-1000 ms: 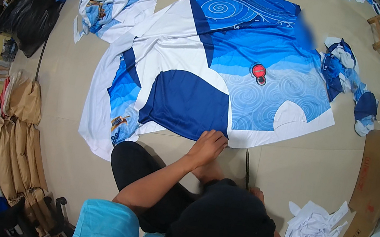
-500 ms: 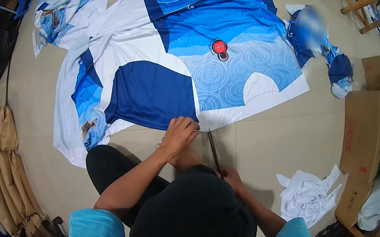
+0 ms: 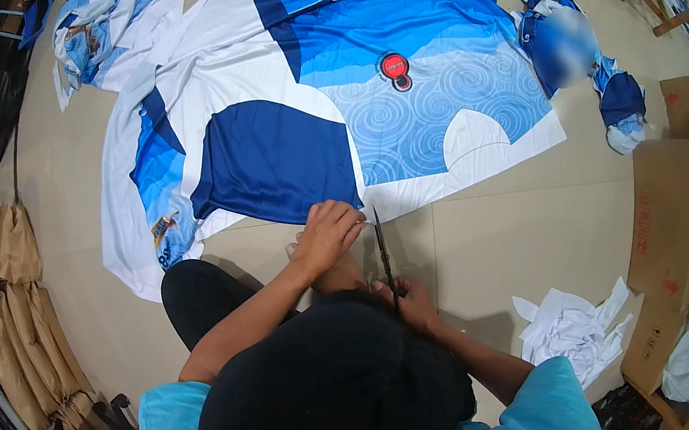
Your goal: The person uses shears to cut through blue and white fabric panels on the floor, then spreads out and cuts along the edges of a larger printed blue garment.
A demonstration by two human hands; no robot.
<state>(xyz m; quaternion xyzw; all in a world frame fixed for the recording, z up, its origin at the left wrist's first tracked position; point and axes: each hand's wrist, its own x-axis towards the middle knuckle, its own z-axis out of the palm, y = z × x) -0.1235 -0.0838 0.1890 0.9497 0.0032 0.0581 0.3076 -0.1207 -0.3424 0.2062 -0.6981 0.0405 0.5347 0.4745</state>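
Note:
A large sheet of printed fabric [image 3: 415, 122] lies spread on the floor, blue with pale swirls, white margins and a round red mark. Its dark navy panel [image 3: 276, 163] is nearest me on the left. My left hand [image 3: 330, 233] is closed on the fabric's near white edge, beside the panel's right corner. With my right hand [image 3: 410, 303] I grip dark-handled scissors [image 3: 384, 252], their tips pointing away from me at that same edge. The fingers in the handles are partly hidden, and whether the blades touch the cloth is hard to tell.
Crumpled white scraps [image 3: 576, 331] lie on the right, near cardboard boxes [image 3: 665, 214]. More printed cloth [image 3: 118, 18] is heaped far left, and a smaller bundle [image 3: 623, 102] far right. Brown paper-wrapped rolls [image 3: 25, 326] stand at the left. My bare foot [image 3: 342, 274] is just under my hands.
The scissors have shifted slightly left and away from me, with my right hand moving the same way. My left hand keeps its hold on the fabric edge. The whole view has tilted a little.

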